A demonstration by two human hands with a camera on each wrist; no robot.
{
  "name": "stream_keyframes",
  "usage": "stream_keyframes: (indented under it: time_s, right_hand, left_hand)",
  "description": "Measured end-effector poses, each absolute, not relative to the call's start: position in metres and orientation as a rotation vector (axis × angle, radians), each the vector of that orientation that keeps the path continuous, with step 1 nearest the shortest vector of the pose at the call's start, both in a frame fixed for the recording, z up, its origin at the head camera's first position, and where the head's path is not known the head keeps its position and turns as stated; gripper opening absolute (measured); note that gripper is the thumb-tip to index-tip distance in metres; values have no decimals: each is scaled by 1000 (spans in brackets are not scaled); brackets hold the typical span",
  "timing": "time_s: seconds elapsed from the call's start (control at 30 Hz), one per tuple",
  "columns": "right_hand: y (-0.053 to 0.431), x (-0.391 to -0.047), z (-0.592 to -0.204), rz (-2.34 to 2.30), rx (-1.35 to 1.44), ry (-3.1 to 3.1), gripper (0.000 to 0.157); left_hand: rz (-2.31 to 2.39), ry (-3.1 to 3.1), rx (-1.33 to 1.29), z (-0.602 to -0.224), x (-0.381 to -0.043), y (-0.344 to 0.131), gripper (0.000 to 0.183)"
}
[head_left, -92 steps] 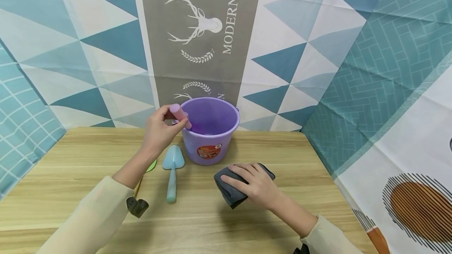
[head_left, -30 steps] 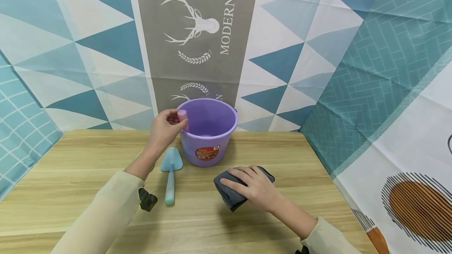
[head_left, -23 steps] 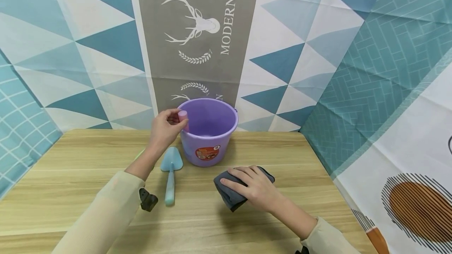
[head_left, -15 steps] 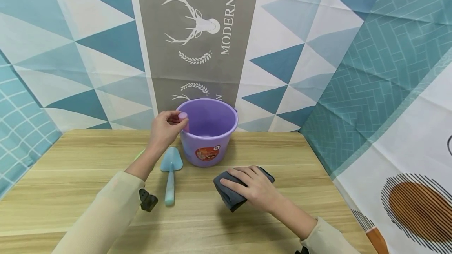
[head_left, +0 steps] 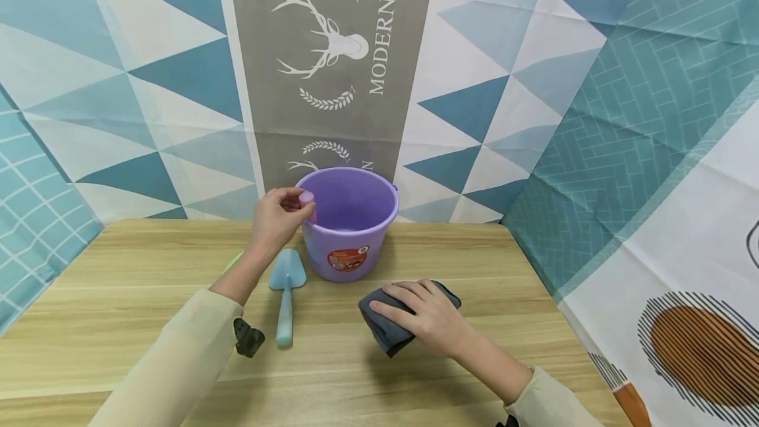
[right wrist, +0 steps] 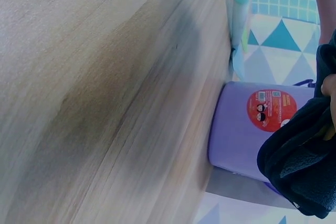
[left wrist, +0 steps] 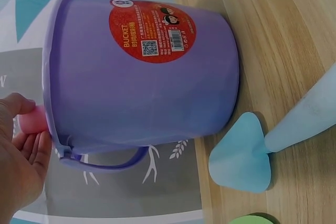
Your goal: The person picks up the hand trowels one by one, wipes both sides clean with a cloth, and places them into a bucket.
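My left hand (head_left: 275,217) pinches a pink rod-like handle (head_left: 306,198) at the left rim of a purple bucket (head_left: 320,246). In the left wrist view the pink handle (left wrist: 33,121) stands against the rim; its lower part is hidden behind the bucket wall, so its kind cannot be told. My right hand (head_left: 428,315) grips a folded dark grey cloth (head_left: 382,321) above the table, in front of the bucket and to its right. The cloth (right wrist: 294,156) hangs in folds in the right wrist view. A light blue toy trowel (head_left: 287,275) lies left of the bucket, blade toward the back.
A green edge (head_left: 235,259) shows beside my left forearm, most of that object hidden; the left wrist view shows a green piece (left wrist: 253,219) near the trowel. The wooden table (head_left: 474,262) ends at a patterned cloth wall (head_left: 332,45) close behind the bucket.
Three seconds ago the pink handle was tilted and higher over the rim; now it is more upright and has sunk lower inside the bucket. My right hand and the cloth have barely moved.
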State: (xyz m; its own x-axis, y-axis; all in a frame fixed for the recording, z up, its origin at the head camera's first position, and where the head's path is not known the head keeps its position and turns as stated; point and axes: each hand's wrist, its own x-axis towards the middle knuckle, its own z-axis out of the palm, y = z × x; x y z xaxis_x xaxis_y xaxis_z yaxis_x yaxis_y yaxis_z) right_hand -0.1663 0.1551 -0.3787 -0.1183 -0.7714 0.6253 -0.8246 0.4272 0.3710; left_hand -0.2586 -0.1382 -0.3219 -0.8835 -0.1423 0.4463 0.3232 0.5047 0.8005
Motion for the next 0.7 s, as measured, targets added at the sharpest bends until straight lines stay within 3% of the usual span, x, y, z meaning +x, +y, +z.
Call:
stream_keyframes:
  time_s: [0.7]
  right_hand:
    - [157, -164, -380, 118, 1366, -1887, 34]
  left_hand:
    - [-1252, -2348, -150, -326, -257, -141, 35]
